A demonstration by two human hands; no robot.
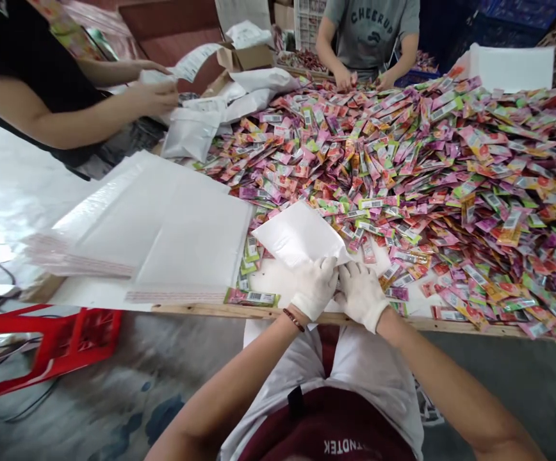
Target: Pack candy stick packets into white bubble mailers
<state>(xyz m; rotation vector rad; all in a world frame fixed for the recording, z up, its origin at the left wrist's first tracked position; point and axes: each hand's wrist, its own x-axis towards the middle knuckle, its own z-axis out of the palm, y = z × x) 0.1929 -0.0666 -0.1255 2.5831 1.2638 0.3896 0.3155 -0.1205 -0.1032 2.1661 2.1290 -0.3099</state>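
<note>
Both of my hands wear white gloves and meet at the near end of a white padded mailer (pixel 302 235), which lies at an angle by the table's front edge. My left hand (pixel 317 285) has its fingers closed on the mailer's end. Right beside it, my right hand (pixel 360 293) grips the same end, its fingers bent and partly hidden. Small colourful sachets (pixel 378 205) surround the mailer, and one pink-and-green sachet (pixel 252 297) lies left of my left hand.
Flat white mailers (pixel 196 237) are stacked to the left. A large heap of sachets (pixel 451 166) spreads over the right and back. Filled mailers (pixel 194 131) lie at the back left near a co-worker's hands (pixel 153 96). Another person (pixel 369 38) works across the table. A red stool (pixel 86 339) stands below left.
</note>
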